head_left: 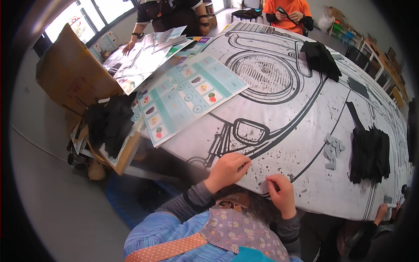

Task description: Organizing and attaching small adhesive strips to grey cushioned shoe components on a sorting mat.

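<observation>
At edge of printed sheet [301, 144].
Left hand [228, 172] and right hand [283, 195] apart, fingers curled; can't tell if gripping.

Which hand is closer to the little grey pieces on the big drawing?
Right. The right hand is at the near edge, left of the grey pieces and closer to the person; the left hand is farther left, so farther from them.

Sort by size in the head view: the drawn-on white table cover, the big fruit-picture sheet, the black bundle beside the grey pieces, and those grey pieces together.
1. White table cover, by far
2. Fruit-picture sheet
3. Black bundle
4. Grey pieces, even taken together
</observation>
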`<control>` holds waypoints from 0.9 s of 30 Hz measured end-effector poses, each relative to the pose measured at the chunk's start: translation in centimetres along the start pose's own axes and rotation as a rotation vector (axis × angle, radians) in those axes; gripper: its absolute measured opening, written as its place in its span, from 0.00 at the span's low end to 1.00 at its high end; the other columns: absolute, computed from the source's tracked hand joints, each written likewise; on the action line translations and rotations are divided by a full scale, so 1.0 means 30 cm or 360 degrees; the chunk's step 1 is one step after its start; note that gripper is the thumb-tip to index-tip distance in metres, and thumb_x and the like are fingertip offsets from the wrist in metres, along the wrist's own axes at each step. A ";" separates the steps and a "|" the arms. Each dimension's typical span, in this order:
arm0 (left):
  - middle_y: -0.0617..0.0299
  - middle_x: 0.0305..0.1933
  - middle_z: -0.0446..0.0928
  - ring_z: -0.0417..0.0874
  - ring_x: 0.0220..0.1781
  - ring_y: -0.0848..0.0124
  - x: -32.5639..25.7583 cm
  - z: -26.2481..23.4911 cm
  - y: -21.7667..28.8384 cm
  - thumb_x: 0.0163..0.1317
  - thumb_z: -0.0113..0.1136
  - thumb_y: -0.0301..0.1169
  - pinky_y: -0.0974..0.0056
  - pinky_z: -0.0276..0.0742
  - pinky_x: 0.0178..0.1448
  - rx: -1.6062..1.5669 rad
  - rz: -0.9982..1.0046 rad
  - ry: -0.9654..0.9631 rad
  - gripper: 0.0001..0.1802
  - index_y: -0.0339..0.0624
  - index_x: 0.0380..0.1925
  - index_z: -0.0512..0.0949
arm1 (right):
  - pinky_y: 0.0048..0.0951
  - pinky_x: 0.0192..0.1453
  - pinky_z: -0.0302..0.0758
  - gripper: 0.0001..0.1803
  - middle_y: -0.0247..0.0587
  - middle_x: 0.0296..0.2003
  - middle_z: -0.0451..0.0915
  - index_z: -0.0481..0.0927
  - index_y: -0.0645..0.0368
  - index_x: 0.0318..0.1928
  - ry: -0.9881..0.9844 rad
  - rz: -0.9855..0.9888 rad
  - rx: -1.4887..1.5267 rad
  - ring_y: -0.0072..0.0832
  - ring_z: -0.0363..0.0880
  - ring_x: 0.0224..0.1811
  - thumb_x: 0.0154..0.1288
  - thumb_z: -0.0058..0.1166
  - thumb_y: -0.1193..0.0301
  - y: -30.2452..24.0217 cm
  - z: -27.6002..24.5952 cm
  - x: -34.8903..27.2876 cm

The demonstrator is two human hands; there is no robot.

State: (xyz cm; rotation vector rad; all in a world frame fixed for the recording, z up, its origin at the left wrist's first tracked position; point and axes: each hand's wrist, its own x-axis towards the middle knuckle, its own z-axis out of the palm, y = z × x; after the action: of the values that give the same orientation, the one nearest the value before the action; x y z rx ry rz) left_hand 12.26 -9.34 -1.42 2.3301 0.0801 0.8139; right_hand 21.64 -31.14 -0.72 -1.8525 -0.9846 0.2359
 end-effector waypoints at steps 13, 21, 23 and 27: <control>0.55 0.30 0.81 0.83 0.33 0.55 0.008 0.001 -0.012 0.57 0.67 0.25 0.56 0.78 0.37 0.0014 0.0025 0.0014 0.03 0.39 0.32 0.82 | 0.38 0.45 0.77 0.08 0.49 0.38 0.83 0.82 0.62 0.41 0.0010 -0.0065 -0.0009 0.47 0.82 0.41 0.61 0.57 0.80 0.013 0.004 0.014; 0.55 0.30 0.81 0.83 0.33 0.56 0.012 0.001 -0.015 0.57 0.67 0.24 0.57 0.78 0.37 0.0013 0.0045 0.0023 0.04 0.39 0.32 0.82 | 0.39 0.46 0.77 0.08 0.49 0.38 0.83 0.82 0.62 0.41 -0.0005 -0.0074 -0.0008 0.48 0.82 0.41 0.61 0.57 0.80 0.012 0.002 0.018; 0.55 0.30 0.81 0.83 0.32 0.56 0.013 -0.001 -0.012 0.57 0.67 0.25 0.57 0.78 0.37 0.0031 0.0044 0.0014 0.04 0.39 0.32 0.82 | 0.39 0.46 0.77 0.08 0.49 0.38 0.83 0.82 0.62 0.41 -0.0007 -0.0075 -0.0006 0.48 0.82 0.41 0.61 0.57 0.80 0.014 0.002 0.017; 0.55 0.30 0.81 0.83 0.33 0.56 0.014 -0.001 -0.011 0.57 0.67 0.25 0.57 0.78 0.38 0.0025 0.0039 0.0009 0.04 0.39 0.32 0.82 | 0.39 0.46 0.77 0.08 0.49 0.38 0.83 0.82 0.62 0.42 -0.0011 -0.0061 -0.0001 0.48 0.81 0.42 0.61 0.57 0.80 0.012 0.001 0.015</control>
State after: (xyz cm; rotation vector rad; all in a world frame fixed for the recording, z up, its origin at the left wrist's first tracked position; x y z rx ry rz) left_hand 12.61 -8.95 -1.38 2.3479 0.0607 0.8347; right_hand 22.12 -30.87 -0.92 -1.8329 -1.0237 0.2189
